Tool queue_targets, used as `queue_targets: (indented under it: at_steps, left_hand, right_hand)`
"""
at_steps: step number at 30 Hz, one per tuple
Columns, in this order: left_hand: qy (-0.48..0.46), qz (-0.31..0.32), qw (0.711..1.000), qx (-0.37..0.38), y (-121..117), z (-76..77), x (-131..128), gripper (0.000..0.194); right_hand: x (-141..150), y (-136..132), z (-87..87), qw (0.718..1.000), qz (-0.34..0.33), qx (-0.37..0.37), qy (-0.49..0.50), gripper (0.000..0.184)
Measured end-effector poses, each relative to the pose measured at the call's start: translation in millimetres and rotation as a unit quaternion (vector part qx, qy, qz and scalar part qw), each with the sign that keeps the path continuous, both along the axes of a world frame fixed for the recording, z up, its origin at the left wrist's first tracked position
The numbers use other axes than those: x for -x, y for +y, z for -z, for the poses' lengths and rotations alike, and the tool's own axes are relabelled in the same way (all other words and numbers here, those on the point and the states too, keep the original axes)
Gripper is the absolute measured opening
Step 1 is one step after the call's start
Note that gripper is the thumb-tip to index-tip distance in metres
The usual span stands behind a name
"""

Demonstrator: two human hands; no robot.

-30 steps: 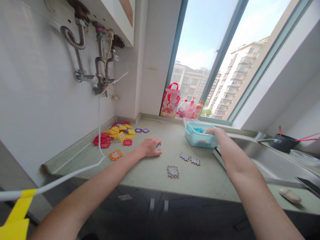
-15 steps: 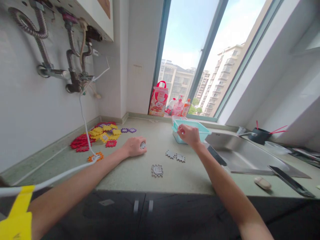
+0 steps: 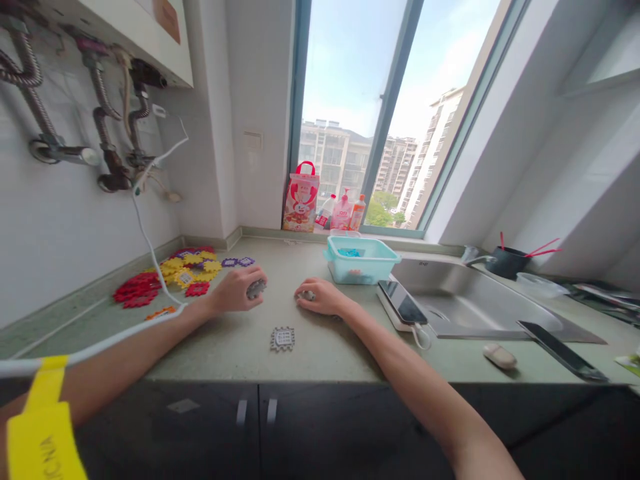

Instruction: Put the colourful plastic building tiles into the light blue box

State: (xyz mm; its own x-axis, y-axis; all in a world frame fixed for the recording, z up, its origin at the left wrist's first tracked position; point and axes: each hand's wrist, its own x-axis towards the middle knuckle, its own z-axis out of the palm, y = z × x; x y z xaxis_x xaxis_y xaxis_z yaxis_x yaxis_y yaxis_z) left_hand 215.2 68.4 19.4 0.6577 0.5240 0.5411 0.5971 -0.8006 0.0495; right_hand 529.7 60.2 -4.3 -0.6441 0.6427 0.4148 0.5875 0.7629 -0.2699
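In the head view, the left hand (image 3: 239,289) is well left of the turquoise tub (image 3: 364,270), fingers and thumb curled closed around a grey notched tile (image 3: 257,289). The right hand (image 3: 323,297) is left of the tub and nearer the person, fingers curved over a second grey tile (image 3: 307,295); whether they grip it or merely cover it, I cannot tell. A third grey tile (image 3: 283,339) lies flat, farther toward the person from the tub. Such thin tiles are probably best pinched across opposite notched edges, with the right wrist low and the left grip snug enough that nothing slips out.
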Motion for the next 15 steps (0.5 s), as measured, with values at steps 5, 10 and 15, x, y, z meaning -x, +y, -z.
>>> queue_targets:
  at_steps: [5,10,15]
  left_hand:
    - [-0.016,0.058,0.998,-0.021,21.0,-37.4,-44.0,0.023]
    - [-0.1,0.125,0.986,-0.041,59.9,-85.6,-155.6,0.024]
    - [-0.144,0.101,0.984,0.01,78.1,-125.2,-280.6,0.024]
  right_hand:
    - [-15.1,13.5,4.2,0.999,0.031,0.024,0.036,0.013]
    - [-17.2,24.2,12.8,0.995,0.058,0.023,0.073,0.012]
    - [-12.4,26.2,12.6,0.993,0.091,0.032,0.062,0.013]
